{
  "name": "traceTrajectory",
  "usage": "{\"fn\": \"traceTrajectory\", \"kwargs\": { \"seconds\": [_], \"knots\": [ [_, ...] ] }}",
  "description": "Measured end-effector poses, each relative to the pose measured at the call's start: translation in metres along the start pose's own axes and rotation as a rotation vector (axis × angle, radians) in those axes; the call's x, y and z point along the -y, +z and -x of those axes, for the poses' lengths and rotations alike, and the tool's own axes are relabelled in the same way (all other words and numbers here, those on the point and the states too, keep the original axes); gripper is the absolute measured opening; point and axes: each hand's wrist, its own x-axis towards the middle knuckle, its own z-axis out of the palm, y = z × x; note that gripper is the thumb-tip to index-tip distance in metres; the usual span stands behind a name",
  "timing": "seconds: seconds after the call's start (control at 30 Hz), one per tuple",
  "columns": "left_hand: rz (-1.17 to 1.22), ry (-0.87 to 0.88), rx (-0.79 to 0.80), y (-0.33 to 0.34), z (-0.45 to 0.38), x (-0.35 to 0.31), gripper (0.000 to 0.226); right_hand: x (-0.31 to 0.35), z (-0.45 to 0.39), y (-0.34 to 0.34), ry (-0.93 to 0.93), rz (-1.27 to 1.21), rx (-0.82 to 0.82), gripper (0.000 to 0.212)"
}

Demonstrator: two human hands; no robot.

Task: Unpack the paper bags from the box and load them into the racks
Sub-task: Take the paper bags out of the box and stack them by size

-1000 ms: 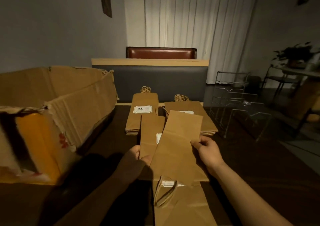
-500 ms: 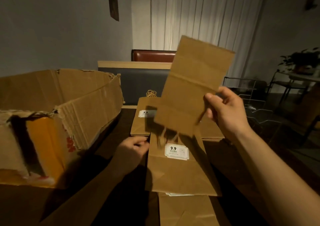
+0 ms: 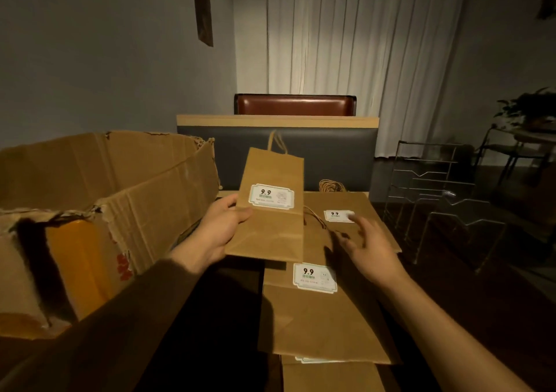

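My left hand (image 3: pixel 221 232) grips a flat brown paper bag (image 3: pixel 270 223) by its left edge and holds it up above the table, label side facing me, twine handle at the top. My right hand (image 3: pixel 365 241) hovers with fingers spread and holds nothing, just above a stack of paper bags (image 3: pixel 358 208) at the table's far side. Closer to me lie more flat bags (image 3: pixel 319 316) with a white "9.9" label. The torn cardboard box (image 3: pixel 99 208) stands open on the left. Wire racks (image 3: pixel 442 199) stand at the right.
The dark table (image 3: pixel 481 316) runs under everything. Behind it is a grey bench back with a wooden top (image 3: pixel 276 120) and a brown leather chair (image 3: pixel 294 105). A white curtain hangs behind. A plant on a side table (image 3: pixel 529 111) sits far right.
The bag that my right hand held up is gone from it; that hand has dropped, open, over the far stack. My left hand has lifted a bag off the near pile.
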Motion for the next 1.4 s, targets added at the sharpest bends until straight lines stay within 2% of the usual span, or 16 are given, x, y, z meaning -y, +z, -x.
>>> {"fn": "traceTrajectory", "kwargs": {
  "seconds": [0.1,0.23,0.33,0.4,0.47,0.53,0.63,0.73,0.8,0.87,0.9,1.07,1.13,1.2,1.3,1.4],
  "knots": [
    [-0.051,0.01,-0.106,-0.004,-0.035,0.002,0.029,-0.028,0.011,0.004,0.311,0.112,0.119,0.078],
    [-0.121,-0.021,-0.158,-0.006,-0.079,0.01,0.039,-0.045,0.017,0.019,0.3,0.268,0.084,0.081],
    [-0.248,-0.013,-0.207,-0.002,-0.1,0.02,0.036,-0.05,0.013,0.02,0.326,0.025,0.06,0.068],
    [-0.355,0.004,-0.233,-0.004,-0.112,0.029,0.033,-0.051,0.014,0.012,0.338,-0.294,0.008,0.038],
    [-0.467,-0.017,-0.255,-0.007,-0.12,0.039,0.034,-0.051,0.017,0.001,0.35,-0.462,-0.006,0.004],
    [-0.583,-0.043,-0.287,-0.009,-0.124,0.049,0.033,-0.057,0.017,-0.007,0.361,-0.491,0.003,0.017],
    [-0.69,-0.06,-0.308,-0.006,-0.127,0.061,0.03,-0.063,0.015,-0.014,0.356,-0.554,-0.012,0.02],
    [-0.919,-0.065,-0.343,-0.009,-0.129,0.065,0.045,-0.062,0.015,-0.018,0.343,-0.69,-0.018,0.018],
    [-1.041,0.105,-0.389,-0.01,-0.122,0.059,0.043,-0.06,0.016,-0.021,0.337,-0.811,-0.017,0.015],
    [-0.943,0.335,-0.365,-0.001,-0.098,0.046,0.027,-0.059,0.015,-0.027,0.322,-0.878,-0.042,0.015],
    [-0.856,0.348,-0.308,0.009,-0.078,0.037,0.024,-0.058,0.016,-0.031,0.311,-0.904,-0.063,0.016],
    [-0.399,-0.189,0.309,0.043,-0.004,0.036,0.055,-0.048,0.022,-0.045,0.245,-0.951,-0.118,0.021],
    [-0.12,-0.262,0.436,0.049,0.011,0.044,0.055,-0.04,0.02,-0.047,0.215,-0.908,-0.101,0.022],
    [0.003,-0.217,0.445,0.06,0.015,0.047,0.041,-0.028,0.018,-0.052,0.204,-0.858,-0.05,0.02],
    [0.078,-0.169,0.223,0.074,0.003,0.037,0.028,-0.021,0.018,-0.065,0.257,-0.864,0.157,0.022],
    [0.099,-0.118,0.16,0.083,-0.012,0.025,0.025,-0.031,0.026,-0.071,0.309,-0.797,0.319,0.037]
  ]
}}
